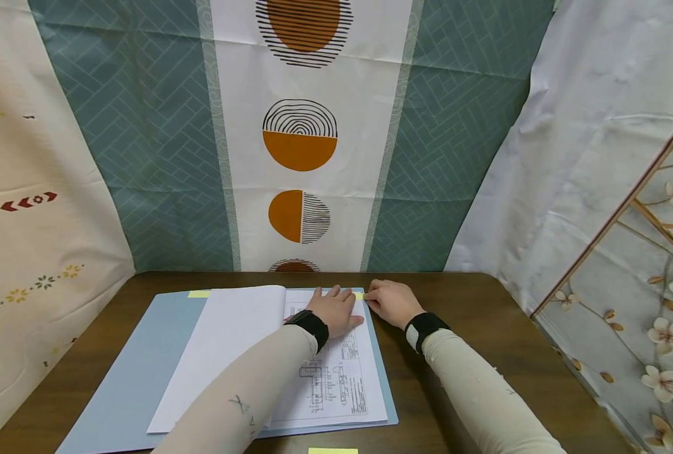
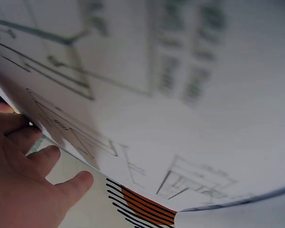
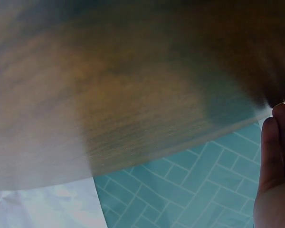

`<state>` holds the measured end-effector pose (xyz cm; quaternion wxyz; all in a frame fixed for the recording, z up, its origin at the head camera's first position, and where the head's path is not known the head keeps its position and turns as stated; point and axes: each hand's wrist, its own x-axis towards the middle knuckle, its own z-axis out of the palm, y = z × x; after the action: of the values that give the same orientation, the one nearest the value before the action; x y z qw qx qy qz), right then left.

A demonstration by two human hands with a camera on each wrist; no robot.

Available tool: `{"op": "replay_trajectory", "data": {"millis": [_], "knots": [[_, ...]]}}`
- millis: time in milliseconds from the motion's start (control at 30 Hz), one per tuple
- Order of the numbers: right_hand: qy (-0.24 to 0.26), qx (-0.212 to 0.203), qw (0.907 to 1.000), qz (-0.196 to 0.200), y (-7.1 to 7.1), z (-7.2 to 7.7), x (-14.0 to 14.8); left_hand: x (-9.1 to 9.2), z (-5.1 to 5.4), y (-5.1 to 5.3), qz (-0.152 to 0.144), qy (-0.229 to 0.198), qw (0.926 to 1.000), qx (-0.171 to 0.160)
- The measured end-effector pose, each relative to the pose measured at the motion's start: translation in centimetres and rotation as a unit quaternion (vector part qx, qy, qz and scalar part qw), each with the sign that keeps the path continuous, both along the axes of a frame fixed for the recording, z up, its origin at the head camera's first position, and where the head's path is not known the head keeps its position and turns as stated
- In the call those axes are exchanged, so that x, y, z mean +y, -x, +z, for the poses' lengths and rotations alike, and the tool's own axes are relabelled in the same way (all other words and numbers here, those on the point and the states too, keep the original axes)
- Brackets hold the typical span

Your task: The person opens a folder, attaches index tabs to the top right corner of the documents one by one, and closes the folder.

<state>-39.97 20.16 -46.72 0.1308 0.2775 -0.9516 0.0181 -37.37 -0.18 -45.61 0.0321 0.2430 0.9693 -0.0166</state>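
Note:
A blue folder point(image 1: 137, 353) lies opened on the table, with white sheets in it. My left hand point(image 1: 333, 310) rests with fingers spread on the top of a page of line drawings point(image 1: 336, 384), right of the turned-over blank sheets point(image 1: 228, 340). In the left wrist view the left hand point(image 2: 33, 180) shows beside the printed page point(image 2: 118, 109). My right hand point(image 1: 394, 304) pinches the end of a yellow sticky note point(image 1: 359, 296) at the page's upper right edge. In the right wrist view the right hand's fingers point(image 3: 271, 156) are partly cut off by the frame.
Another yellow sticky note point(image 1: 198, 294) is on the folder's upper left edge. A third yellow note point(image 1: 333, 451) lies at the near side of the brown table point(image 1: 455, 378). Patterned cloth point(image 1: 166, 157) hangs behind the table and at both sides.

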Motion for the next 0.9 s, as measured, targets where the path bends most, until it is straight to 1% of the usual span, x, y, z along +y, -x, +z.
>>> {"op": "replay_trajectory", "data": {"millis": [67,100,167,300,333,400,500,667,800,900], "knots": [[0.000,-0.002,1.0000,0.000,-0.1,0.0,0.0,0.1,-0.2,0.0,-0.004,0.001,1.0000,0.005],[0.000,-0.003,1.0000,0.001,-0.1,0.0,0.0,0.1,-0.3,0.0,-0.010,0.001,0.9999,0.009],[0.000,-0.004,1.0000,0.003,-0.1,0.0,0.0,0.1,-0.7,0.2,-0.029,0.002,0.9995,0.017],[0.006,-0.001,0.9999,0.008,-0.2,0.1,0.1,-0.1,-1.3,0.4,-0.076,0.009,0.9966,0.031],[0.007,-0.001,0.9999,0.009,-0.2,0.1,0.1,-0.1,-1.4,0.5,-0.083,0.011,0.9959,0.033],[0.010,-0.001,0.9999,0.008,-0.2,0.2,0.0,-0.2,-1.4,0.5,-0.088,0.010,0.9956,0.032],[0.006,-0.002,1.0000,0.006,-0.1,0.2,0.0,-0.2,-1.3,0.6,-0.076,0.007,0.9968,0.022],[0.006,0.006,0.9999,0.009,-0.1,0.1,0.0,-0.4,-0.8,0.5,-0.039,-0.004,0.9992,0.007],[0.007,0.009,0.9999,0.008,-0.1,0.1,0.0,-0.7,0.5,-0.6,-0.018,-0.019,0.9997,-0.001],[0.004,0.010,0.9999,0.009,-0.1,0.1,0.0,-0.9,1.3,-1.4,-0.009,-0.023,0.9997,0.000]]}}
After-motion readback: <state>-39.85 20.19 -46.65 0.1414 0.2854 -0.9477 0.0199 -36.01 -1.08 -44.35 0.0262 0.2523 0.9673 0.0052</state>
